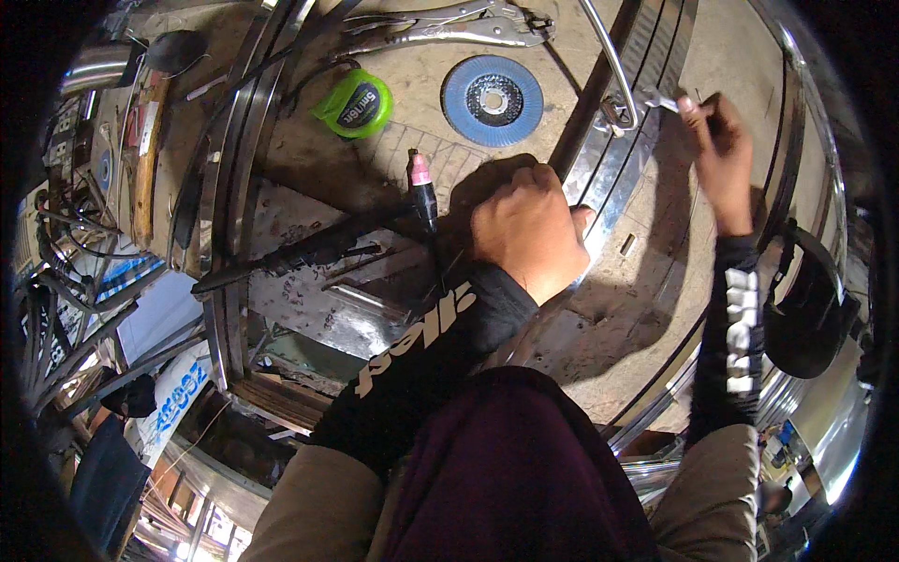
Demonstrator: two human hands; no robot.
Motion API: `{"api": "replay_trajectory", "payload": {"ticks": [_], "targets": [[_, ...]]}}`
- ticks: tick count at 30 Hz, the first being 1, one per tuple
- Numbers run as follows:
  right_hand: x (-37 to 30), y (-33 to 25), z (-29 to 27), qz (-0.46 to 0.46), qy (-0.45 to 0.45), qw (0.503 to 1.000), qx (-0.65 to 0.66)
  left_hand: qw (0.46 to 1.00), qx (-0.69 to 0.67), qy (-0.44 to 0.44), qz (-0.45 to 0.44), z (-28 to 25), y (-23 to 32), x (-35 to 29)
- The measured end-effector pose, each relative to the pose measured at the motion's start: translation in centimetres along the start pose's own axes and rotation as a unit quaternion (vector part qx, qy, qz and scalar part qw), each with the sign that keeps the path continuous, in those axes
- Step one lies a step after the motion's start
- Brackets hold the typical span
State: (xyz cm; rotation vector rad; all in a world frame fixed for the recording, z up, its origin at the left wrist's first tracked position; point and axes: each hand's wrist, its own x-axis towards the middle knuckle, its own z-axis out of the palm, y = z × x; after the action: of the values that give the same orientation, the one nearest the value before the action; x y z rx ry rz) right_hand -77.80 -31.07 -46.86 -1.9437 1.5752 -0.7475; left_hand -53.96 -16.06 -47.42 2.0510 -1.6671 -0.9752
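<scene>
My left hand (529, 229) is closed over the near edge of several long shiny metal bars (613, 183) lying side by side; its thumb rests on the metal and the other fingers are partly hidden. Right of the bars, my right hand (721, 159) is raised with thumb and finger pinched together. A small whitish, shiny piece (663, 101) sits at those fingertips, too blurred to name. Beside it, a bent metal rod (609, 58) with a looped end crosses over the bars. Left of my left hand stands a pink-tipped torch (423, 183) with a dark handle.
On the worktop lie a blue flap disc (493, 100), a green tape measure (356, 105) and locking pliers (445, 26). A dark metal frame (229, 197) runs along the left. A hammer-like tool with a wooden handle (150, 155) lies beyond it. A black cup-shaped object (810, 314) hangs at right.
</scene>
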Motion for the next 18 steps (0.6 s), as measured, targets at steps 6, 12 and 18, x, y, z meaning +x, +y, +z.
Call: {"api": "replay_trajectory", "payload": {"ticks": [6,12,18], "targets": [[8.5,-2.1,-1.4,-0.337,-0.19,0.914,-0.121,1.0,-0.002,-0.022,-0.005,-0.3,0.1,0.1],[12.5,-6.4,0.5,-0.368,-0.364,0.851,-0.092,0.999,-0.016,-0.025,-0.014,-0.6,-0.1,0.0],[11.7,-1.4,0.4,-0.352,-0.327,0.867,-0.129,0.999,-0.01,-0.031,-0.018,-0.8,0.0,-0.2]]}}
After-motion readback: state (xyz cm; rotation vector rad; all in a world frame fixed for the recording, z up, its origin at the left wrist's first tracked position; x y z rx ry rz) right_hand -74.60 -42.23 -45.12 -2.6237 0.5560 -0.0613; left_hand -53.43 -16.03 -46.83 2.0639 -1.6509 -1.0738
